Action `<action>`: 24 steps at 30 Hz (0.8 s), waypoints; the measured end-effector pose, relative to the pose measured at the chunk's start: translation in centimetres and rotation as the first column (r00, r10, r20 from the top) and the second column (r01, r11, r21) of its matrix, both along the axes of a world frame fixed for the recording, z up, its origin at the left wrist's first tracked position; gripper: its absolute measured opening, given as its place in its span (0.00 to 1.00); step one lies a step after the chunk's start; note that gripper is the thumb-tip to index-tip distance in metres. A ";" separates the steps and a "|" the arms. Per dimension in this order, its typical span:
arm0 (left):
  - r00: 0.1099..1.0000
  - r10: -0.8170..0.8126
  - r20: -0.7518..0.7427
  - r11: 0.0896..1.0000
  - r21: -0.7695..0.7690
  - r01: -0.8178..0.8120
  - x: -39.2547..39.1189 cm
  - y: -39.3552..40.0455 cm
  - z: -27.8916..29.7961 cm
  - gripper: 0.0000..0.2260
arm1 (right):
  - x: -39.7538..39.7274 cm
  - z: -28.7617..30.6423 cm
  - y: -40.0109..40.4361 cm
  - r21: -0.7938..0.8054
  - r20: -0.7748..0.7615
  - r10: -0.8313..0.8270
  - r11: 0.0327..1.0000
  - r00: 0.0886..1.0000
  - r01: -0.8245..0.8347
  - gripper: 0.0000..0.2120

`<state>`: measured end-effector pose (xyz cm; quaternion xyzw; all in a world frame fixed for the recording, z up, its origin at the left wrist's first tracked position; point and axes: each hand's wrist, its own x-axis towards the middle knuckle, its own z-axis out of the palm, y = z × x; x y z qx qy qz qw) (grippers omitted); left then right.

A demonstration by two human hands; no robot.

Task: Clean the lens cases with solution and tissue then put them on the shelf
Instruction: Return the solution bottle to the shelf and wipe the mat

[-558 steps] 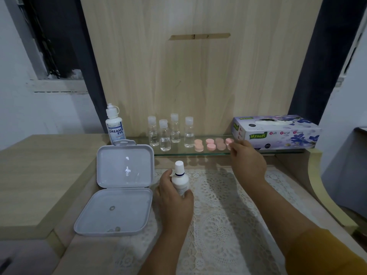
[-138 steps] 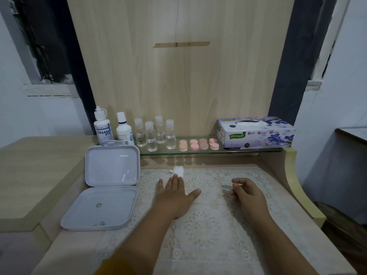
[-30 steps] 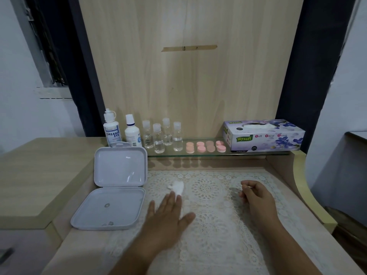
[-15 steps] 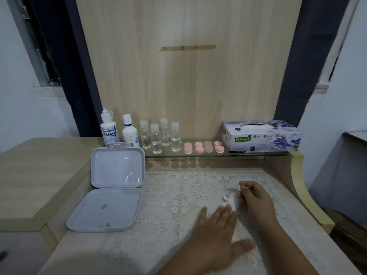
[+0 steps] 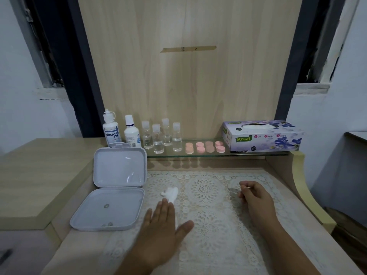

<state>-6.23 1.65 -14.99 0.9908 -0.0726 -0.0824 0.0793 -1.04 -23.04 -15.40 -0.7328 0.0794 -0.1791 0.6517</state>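
Head view: the pink lens cases (image 5: 205, 147) sit in rows on the glass shelf (image 5: 248, 153), just left of the tissue box (image 5: 262, 135). Further left of the box stand the small clear bottles (image 5: 161, 136) and two solution bottles (image 5: 121, 131). In front of the box, lower down, the right hand (image 5: 255, 197) is curled and seems to pinch something tiny; I cannot tell what. The left hand (image 5: 161, 225) lies flat and open, fingertips touching a crumpled tissue (image 5: 169, 193). The wiping step looks underway. Next, pick up the tissue.
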 end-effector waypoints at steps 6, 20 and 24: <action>0.999 0.036 -0.035 0.999 -0.009 -0.036 4.4 -2.8 0.6 0.39 | -0.2 0.1 0.0 -0.021 0.013 0.011 1.000 1.000 -0.011 0.07; 0.970 -0.244 0.023 0.969 -0.039 0.244 2.5 -4.1 1.1 0.25 | -0.3 0.2 0.0 -0.101 0.002 0.009 0.995 1.000 -0.009 0.06; 0.993 -0.090 -0.073 0.996 -0.035 0.088 3.6 -3.3 1.5 0.22 | -0.3 0.3 0.1 -0.145 -0.032 0.025 0.989 0.999 -0.029 0.06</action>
